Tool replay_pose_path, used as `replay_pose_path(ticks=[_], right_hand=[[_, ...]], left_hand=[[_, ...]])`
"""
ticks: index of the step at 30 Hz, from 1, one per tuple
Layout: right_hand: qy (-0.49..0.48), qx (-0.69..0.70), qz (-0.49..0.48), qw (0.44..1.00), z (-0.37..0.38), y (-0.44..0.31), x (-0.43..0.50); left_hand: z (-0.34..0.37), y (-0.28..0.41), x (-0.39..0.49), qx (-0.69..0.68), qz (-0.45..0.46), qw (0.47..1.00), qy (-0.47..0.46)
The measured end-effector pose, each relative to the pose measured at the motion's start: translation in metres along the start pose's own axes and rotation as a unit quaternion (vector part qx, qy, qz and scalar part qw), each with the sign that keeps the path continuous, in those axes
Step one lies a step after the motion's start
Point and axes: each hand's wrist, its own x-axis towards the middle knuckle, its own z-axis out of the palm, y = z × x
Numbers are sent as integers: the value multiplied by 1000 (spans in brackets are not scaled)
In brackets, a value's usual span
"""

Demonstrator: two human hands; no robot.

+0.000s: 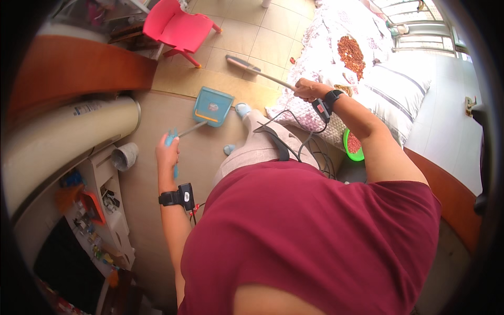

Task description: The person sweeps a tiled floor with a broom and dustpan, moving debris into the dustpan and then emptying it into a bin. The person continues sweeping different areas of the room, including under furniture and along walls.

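Note:
My left hand (167,151) is closed around the blue handle of a long-handled dustpan (214,103), whose teal pan rests on the floor ahead of my feet. A small orange strip shows along the pan. In my right hand (309,89) is the pale stick of a broom (243,65); its grey head lies on the tiles beyond the pan, near a pink child's chair (183,28). Both my wrists wear black straps with small devices, and cables run down over my lap.
A bed with a floral quilt (315,71) on the right holds a heap of reddish-brown dried pieces (351,57) and a striped pillow (397,88). Beside it is a green basin (354,145). A grey bin (125,156) and a cream cylindrical appliance (78,130) stand left.

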Motion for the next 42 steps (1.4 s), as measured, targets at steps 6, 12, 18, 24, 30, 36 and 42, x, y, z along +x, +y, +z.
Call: replay_pose_path(ticks=[6, 12, 18, 24, 30, 36, 42], right_hand=[[-40, 2, -33, 999, 4, -44, -46], [-4, 16, -37, 999, 13, -64, -73], [-69, 32, -126, 989, 67, -65, -9], [-63, -108, -10, 992, 137, -121, 9], [-173, -92, -18, 980, 161, -173, -42], [-137, -214, -86, 963, 149, -202, -79], [-70, -190, -109, 973, 128, -207, -43]], left_hand=[[-13, -42, -17, -39, 4, 999, 6], [-29, -108, -50, -32, 18, 998, 49], [-22, -181, -95, -27, 47, 991, 122], [-22, -197, -106, 10, 60, 986, 157], [-35, -193, -91, 5, 44, 987, 154], [-38, -219, -119, -40, 24, 978, 205], [-27, -281, -178, -138, -44, 952, 271]])
